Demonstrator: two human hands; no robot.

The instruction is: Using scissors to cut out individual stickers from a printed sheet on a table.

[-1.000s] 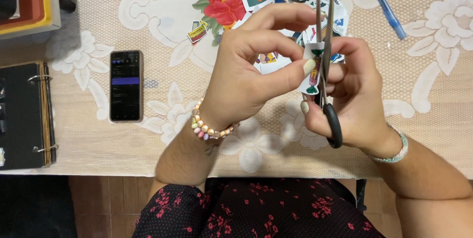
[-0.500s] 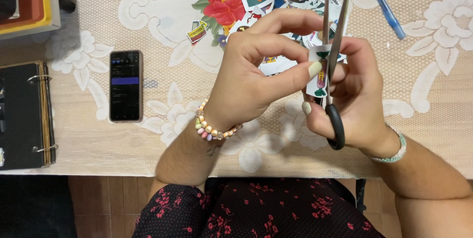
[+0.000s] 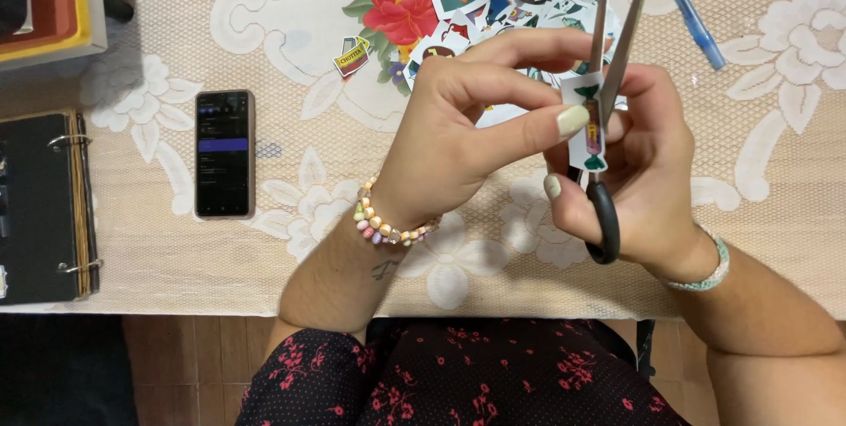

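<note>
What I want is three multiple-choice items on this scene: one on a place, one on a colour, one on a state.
1. Where does the phone lie? A. On the tablecloth. B. On the floor. C. In the lap.
2. What colour is the handle of the scissors? A. Red. B. Black. C. Yellow.
3. How do the blades stand? A. Shut. B. Open, at the paper cut-out. C. Flat on the table.
Answers: 1 A, it lies flat on the lace cloth. 2 B, a black loop shows in the right hand. 3 B, the blades spread apart above the cut-out, which the left hand pinches.
</note>
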